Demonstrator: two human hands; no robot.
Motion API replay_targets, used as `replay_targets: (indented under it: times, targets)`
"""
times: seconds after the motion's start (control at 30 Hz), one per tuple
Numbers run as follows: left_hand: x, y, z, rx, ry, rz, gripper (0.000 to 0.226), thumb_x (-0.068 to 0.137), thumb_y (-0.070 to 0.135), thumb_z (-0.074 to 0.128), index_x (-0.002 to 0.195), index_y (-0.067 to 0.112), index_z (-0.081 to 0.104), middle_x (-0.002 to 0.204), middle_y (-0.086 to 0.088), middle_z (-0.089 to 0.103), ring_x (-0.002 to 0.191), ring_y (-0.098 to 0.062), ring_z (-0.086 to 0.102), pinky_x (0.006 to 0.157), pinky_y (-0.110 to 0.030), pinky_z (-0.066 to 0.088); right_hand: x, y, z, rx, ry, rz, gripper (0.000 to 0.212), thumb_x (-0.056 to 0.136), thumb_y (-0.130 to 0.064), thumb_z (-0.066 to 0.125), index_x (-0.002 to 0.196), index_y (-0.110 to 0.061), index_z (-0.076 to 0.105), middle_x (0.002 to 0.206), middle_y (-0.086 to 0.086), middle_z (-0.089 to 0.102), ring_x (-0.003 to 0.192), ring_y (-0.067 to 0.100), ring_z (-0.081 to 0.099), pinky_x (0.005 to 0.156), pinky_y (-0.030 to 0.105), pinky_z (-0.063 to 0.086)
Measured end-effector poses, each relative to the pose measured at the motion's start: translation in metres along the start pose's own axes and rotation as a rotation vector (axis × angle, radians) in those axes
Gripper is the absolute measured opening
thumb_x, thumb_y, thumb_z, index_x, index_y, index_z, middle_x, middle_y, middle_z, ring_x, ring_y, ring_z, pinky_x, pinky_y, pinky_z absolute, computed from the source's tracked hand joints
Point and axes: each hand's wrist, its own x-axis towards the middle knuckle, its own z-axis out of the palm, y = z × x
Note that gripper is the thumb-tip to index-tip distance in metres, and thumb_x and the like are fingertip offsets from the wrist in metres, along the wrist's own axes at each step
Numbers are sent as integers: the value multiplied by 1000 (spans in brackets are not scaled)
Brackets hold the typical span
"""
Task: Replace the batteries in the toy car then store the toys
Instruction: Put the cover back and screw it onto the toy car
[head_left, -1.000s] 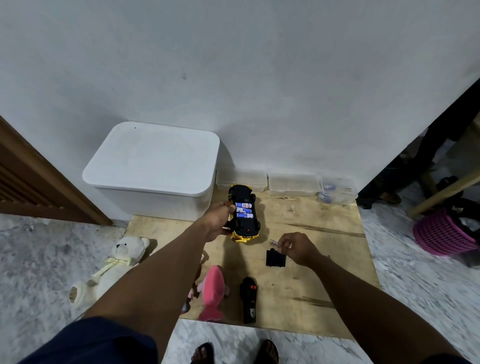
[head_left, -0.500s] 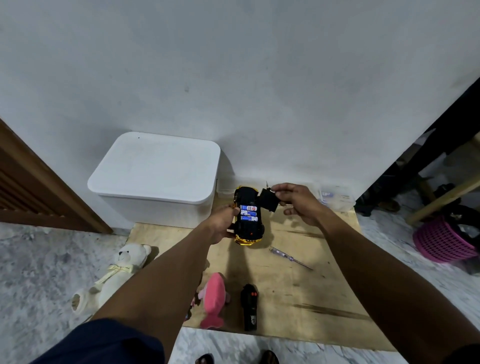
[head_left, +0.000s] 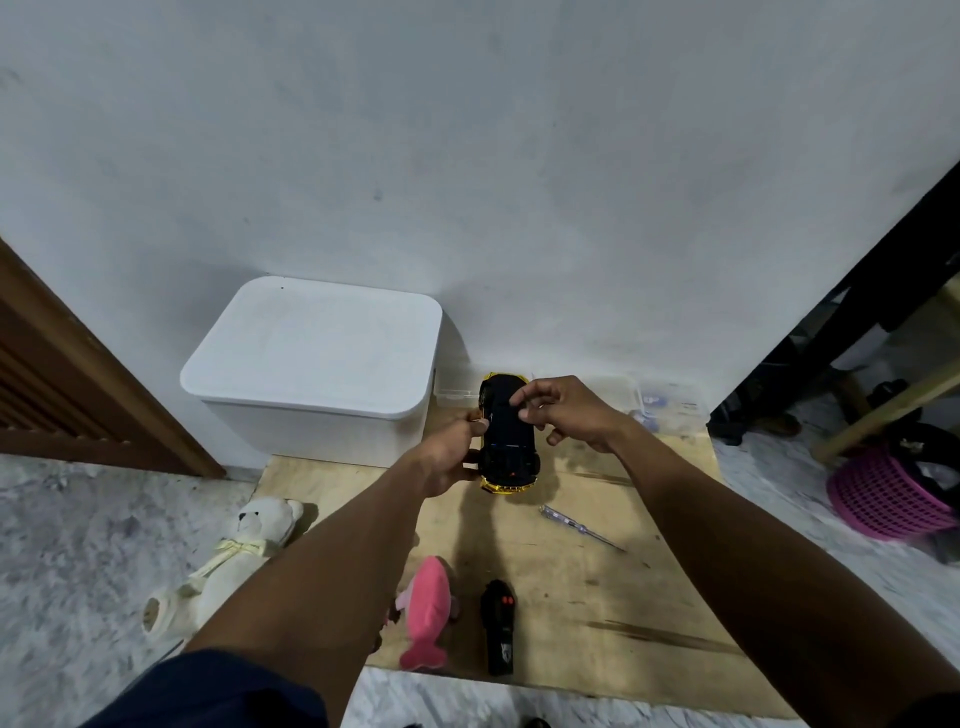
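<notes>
Curled round the left flank of the toy car (head_left: 508, 441), the left hand (head_left: 449, 457) holds it belly-up at the centre of the frame, thumb on the car's upper edge and the other fingers tucked beneath. Its black underside faces the camera, and the gold body shows only as a rim at the near and far ends. The right hand (head_left: 566, 410) comes in from the right with bent fingers; its index finger and thumb tips sit on the underside toward the car's far end. Whether they pinch some small part there or merely press on it cannot be told. The remaining fingers of that hand hang curled off the car's right side.

Below the car lies a wooden board (head_left: 597, 597) on the pale marbled floor (head_left: 78, 519). A screwdriver (head_left: 582, 528) lies on the board, just below and to the right of the car, lying at a slant. Lower in the frame, near the board's front edge, a black remote control (head_left: 498, 626) lies beside a pink plush fish (head_left: 427, 613). At lower left a white teddy bear (head_left: 234, 561) lies on the floor, partly behind the left forearm.

Left of the car a white storage box (head_left: 317, 358) with its lid on stands against the wall. Clear plastic boxes (head_left: 670, 405) line the wall behind the hands. A pink basket (head_left: 878, 499) sits at the right edge.
</notes>
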Motion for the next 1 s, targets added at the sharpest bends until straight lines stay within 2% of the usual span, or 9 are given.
replay_targets:
  times: [0.2, 0.3, 0.4, 0.5, 0.57, 0.67, 0.73, 0.83, 1.0]
  targets:
    - [2, -2, 1, 1, 5, 0, 31, 105, 18, 38, 132, 17, 54, 125, -10, 63, 96, -33, 64, 94, -51, 51, 3, 2, 4, -119, 26, -37, 18, 92, -5, 64, 100, -19, 71, 80, -1, 55, 68, 12, 50, 47, 24, 42]
    - [2, -2, 1, 1, 8, 1, 31, 105, 19, 38, 132, 18, 54, 123, -9, 64, 95, -32, 63, 91, -49, 51, 5, 5, 4, -187, 42, -79, 19, 91, -4, 64, 99, -19, 70, 76, -5, 53, 61, 5, 49, 47, 17, 41]
    - [2, 0, 2, -3, 13, 2, 32, 105, 20, 38, 133, 17, 53, 121, -10, 65, 95, -32, 61, 85, -45, 50, 7, 8, 8, -320, 129, -174, 20, 89, -5, 69, 101, -21, 72, 82, -6, 58, 62, -5, 50, 64, 18, 40]
    - [2, -1, 4, -31, 14, 6, 33, 106, 21, 37, 135, 19, 52, 117, -8, 65, 94, -31, 58, 82, -44, 45, 10, 17, 14, -461, 241, -213, 20, 86, -18, 74, 102, -29, 74, 99, -8, 58, 80, 5, 52, 76, 29, 45]
    - [4, -1, 6, -42, 15, 14, 34, 106, 20, 35, 135, 21, 52, 114, -6, 64, 91, -30, 57, 80, -43, 43, 10, 22, 18, -479, 290, -214, 22, 85, -22, 76, 104, -31, 75, 110, -6, 55, 92, 10, 53, 79, 30, 47]
    - [8, -2, 7, -63, 21, 23, 34, 105, 20, 36, 134, 22, 53, 106, -4, 66, 89, -30, 59, 80, -44, 43, 8, 23, 21, -336, 381, -191, 41, 81, -18, 79, 118, -30, 66, 126, -4, 47, 105, 15, 52, 82, 30, 46]
    - [11, -2, 7, -79, 19, 28, 34, 104, 19, 37, 133, 23, 55, 104, -3, 66, 88, -30, 59, 81, -46, 42, 10, 19, 19, -81, 357, -30, 60, 80, -14, 78, 131, -30, 51, 132, 1, 47, 111, 21, 53, 80, 35, 49]
    - [14, 2, 10, -93, 5, 27, 33, 104, 20, 38, 130, 24, 57, 104, -4, 66, 87, -28, 59, 82, -45, 43, 16, 15, 13, 167, 223, 173, 55, 84, -13, 75, 128, -28, 46, 123, 9, 65, 102, 24, 66, 65, 33, 52]
    - [20, 6, 17, 3, 33, 13, 31, 101, 33, 53, 128, 18, 55, 107, -4, 71, 91, -28, 69, 84, -45, 55, 19, 19, 9, 193, 206, 153, 52, 82, -10, 78, 123, -22, 49, 106, 11, 68, 89, 21, 70, 50, 32, 56]
